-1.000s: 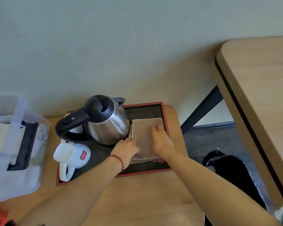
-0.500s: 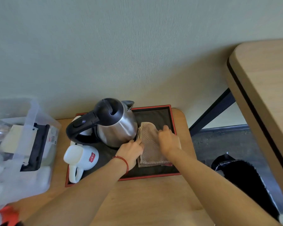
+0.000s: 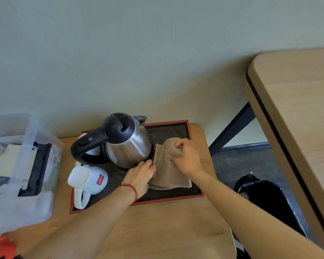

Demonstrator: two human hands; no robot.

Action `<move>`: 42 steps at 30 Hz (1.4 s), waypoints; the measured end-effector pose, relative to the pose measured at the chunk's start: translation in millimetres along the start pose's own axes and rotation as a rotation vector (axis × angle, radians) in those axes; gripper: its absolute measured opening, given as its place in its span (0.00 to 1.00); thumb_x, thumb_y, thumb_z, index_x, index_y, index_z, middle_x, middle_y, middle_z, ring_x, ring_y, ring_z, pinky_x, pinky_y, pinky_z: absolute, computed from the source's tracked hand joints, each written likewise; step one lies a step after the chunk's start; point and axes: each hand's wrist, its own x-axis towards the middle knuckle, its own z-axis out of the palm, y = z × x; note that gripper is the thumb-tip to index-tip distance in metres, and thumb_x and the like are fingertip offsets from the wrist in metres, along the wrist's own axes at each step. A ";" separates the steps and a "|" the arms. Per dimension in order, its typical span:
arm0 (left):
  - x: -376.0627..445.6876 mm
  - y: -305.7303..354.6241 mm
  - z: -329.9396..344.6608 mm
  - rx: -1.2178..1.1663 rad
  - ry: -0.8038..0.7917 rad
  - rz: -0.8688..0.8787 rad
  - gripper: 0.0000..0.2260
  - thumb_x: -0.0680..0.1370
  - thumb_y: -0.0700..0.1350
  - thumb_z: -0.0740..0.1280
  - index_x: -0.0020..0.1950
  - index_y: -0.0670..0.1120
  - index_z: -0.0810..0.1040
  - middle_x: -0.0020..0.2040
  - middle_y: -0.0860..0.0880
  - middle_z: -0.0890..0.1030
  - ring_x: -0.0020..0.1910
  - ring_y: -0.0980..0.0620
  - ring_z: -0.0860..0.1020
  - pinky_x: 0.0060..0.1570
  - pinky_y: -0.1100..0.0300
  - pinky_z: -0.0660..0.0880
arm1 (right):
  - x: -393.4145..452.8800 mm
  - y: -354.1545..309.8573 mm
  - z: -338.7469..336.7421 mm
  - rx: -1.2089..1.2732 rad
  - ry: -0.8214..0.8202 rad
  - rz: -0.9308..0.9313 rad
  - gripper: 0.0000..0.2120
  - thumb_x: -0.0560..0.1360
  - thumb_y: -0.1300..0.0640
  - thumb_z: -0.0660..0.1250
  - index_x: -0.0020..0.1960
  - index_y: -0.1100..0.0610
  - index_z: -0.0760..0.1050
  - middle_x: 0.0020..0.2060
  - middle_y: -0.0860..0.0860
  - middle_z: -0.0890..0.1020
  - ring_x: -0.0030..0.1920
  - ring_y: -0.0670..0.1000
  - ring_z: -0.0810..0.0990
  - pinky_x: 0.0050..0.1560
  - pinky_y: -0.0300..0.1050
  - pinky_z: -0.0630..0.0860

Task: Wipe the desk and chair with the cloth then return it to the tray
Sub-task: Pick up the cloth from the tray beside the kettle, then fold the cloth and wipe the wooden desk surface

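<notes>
A beige waffle-textured cloth (image 3: 168, 174) lies on the right side of a black tray with a red rim (image 3: 195, 195), which rests on a small wooden side table. My right hand (image 3: 185, 157) pinches the cloth's far part and has it bunched and raised. My left hand (image 3: 141, 174), with a red string on its wrist, holds the cloth's left edge beside the kettle. The cloth's near end still touches the tray. The wooden desk (image 3: 297, 113) fills the right of the view.
A steel kettle with a black handle (image 3: 125, 143) stands on the tray, close to the cloth's left. A white mug (image 3: 88, 182) lies at the tray's front left. A clear plastic box (image 3: 21, 169) sits at the left. A black bin (image 3: 269, 202) stands on the floor.
The cloth lay flat under both hands; now my right hand has gathered its far part and lifted it, while my left hand has taken hold of its left edge.
</notes>
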 end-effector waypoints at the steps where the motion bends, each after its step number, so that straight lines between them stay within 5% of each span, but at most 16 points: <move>1: 0.6 0.4 0.3 -0.082 -0.007 -0.028 0.15 0.72 0.36 0.67 0.57 0.47 0.73 0.60 0.48 0.71 0.58 0.48 0.72 0.50 0.54 0.76 | -5.6 -4.3 -2.3 0.006 0.031 -0.059 0.18 0.70 0.63 0.72 0.52 0.51 0.68 0.58 0.51 0.70 0.49 0.45 0.71 0.46 0.29 0.68; 4: 1.5 9.3 -15.8 -0.693 0.058 -0.251 0.18 0.72 0.34 0.67 0.60 0.43 0.74 0.61 0.45 0.75 0.60 0.47 0.74 0.59 0.54 0.74 | -24.1 -26.0 -15.6 0.120 0.054 -0.164 0.21 0.69 0.65 0.73 0.52 0.48 0.66 0.56 0.47 0.68 0.51 0.42 0.70 0.46 0.20 0.67; 7: -4.2 26.6 -56.2 -1.302 0.121 -0.429 0.16 0.77 0.38 0.62 0.65 0.44 0.70 0.62 0.45 0.76 0.61 0.48 0.74 0.62 0.54 0.70 | -43.4 -57.3 -45.5 0.228 0.013 -0.228 0.20 0.68 0.66 0.72 0.52 0.51 0.69 0.55 0.48 0.72 0.54 0.43 0.71 0.49 0.24 0.68; 12: -43.3 46.9 -144.8 -1.856 0.062 -0.229 0.13 0.73 0.59 0.65 0.46 0.51 0.83 0.40 0.52 0.81 0.38 0.54 0.78 0.38 0.58 0.73 | -99.0 -126.0 -117.3 0.330 0.071 -0.406 0.19 0.68 0.69 0.70 0.55 0.56 0.72 0.54 0.49 0.74 0.53 0.38 0.72 0.53 0.25 0.68; 14: -65.5 59.1 -178.2 -1.927 -0.067 -0.142 0.18 0.70 0.63 0.68 0.47 0.50 0.83 0.38 0.51 0.83 0.35 0.52 0.80 0.33 0.57 0.76 | -133.0 -153.7 -153.4 0.370 0.087 -0.468 0.19 0.68 0.69 0.69 0.56 0.56 0.72 0.55 0.50 0.75 0.54 0.33 0.72 0.54 0.24 0.67; 18: -115.6 112.2 -261.8 -1.785 -0.268 0.073 0.34 0.65 0.62 0.73 0.64 0.43 0.73 0.51 0.45 0.82 0.48 0.47 0.81 0.45 0.51 0.79 | -214.2 -198.3 -244.0 0.407 0.056 -0.488 0.24 0.68 0.66 0.70 0.62 0.57 0.72 0.58 0.49 0.76 0.58 0.38 0.74 0.60 0.34 0.71; 21: -146.9 160.6 -326.5 -1.536 -0.288 0.245 0.31 0.64 0.59 0.75 0.63 0.47 0.76 0.55 0.46 0.81 0.54 0.48 0.79 0.53 0.53 0.77 | -269.0 -212.2 -309.6 0.419 0.022 -0.413 0.32 0.69 0.70 0.72 0.67 0.48 0.69 0.61 0.52 0.76 0.63 0.51 0.74 0.66 0.51 0.73; 24: -157.4 208.8 -368.6 -1.359 -0.251 0.337 0.28 0.62 0.54 0.78 0.60 0.51 0.76 0.58 0.52 0.80 0.57 0.53 0.77 0.51 0.65 0.77 | -311.6 -208.8 -362.4 0.420 -0.035 -0.406 0.35 0.71 0.72 0.70 0.69 0.44 0.66 0.62 0.55 0.76 0.61 0.52 0.76 0.62 0.47 0.75; 31: -153.8 373.1 -406.0 -0.879 -0.321 0.557 0.16 0.70 0.46 0.74 0.54 0.60 0.79 0.51 0.62 0.83 0.53 0.63 0.79 0.47 0.71 0.75 | -358.9 -161.8 -471.4 0.396 0.028 -0.424 0.38 0.70 0.73 0.70 0.73 0.51 0.61 0.60 0.56 0.77 0.62 0.53 0.77 0.62 0.47 0.75; 34: -139.7 429.6 -398.3 -0.910 -0.249 0.527 0.13 0.69 0.47 0.75 0.52 0.55 0.81 0.50 0.58 0.85 0.52 0.59 0.81 0.46 0.70 0.76 | -369.2 -110.5 -520.1 0.386 0.138 -0.303 0.35 0.68 0.59 0.76 0.70 0.49 0.66 0.60 0.49 0.78 0.56 0.46 0.80 0.60 0.46 0.77; 36: -133.5 466.0 -391.3 -1.008 -0.189 0.503 0.11 0.67 0.48 0.75 0.48 0.53 0.83 0.49 0.55 0.85 0.51 0.58 0.81 0.45 0.70 0.77 | -380.1 -66.9 -552.6 0.421 0.053 -0.145 0.31 0.65 0.49 0.78 0.65 0.53 0.73 0.57 0.52 0.82 0.54 0.50 0.83 0.60 0.51 0.78; 39: -123.5 522.3 -377.7 -1.174 -0.092 0.427 0.17 0.64 0.49 0.75 0.50 0.46 0.82 0.49 0.49 0.85 0.50 0.52 0.82 0.48 0.64 0.78 | -399.9 -0.2 -588.8 0.657 -0.119 -0.080 0.22 0.66 0.50 0.77 0.56 0.60 0.80 0.52 0.55 0.85 0.54 0.53 0.83 0.57 0.47 0.80; 42: -110.2 579.3 -355.7 -1.279 -0.106 0.378 0.17 0.65 0.46 0.74 0.51 0.42 0.81 0.50 0.46 0.84 0.50 0.50 0.82 0.52 0.58 0.78 | -414.5 49.2 -613.2 1.097 -0.031 -0.035 0.16 0.67 0.53 0.75 0.52 0.58 0.81 0.44 0.54 0.86 0.44 0.51 0.84 0.47 0.44 0.82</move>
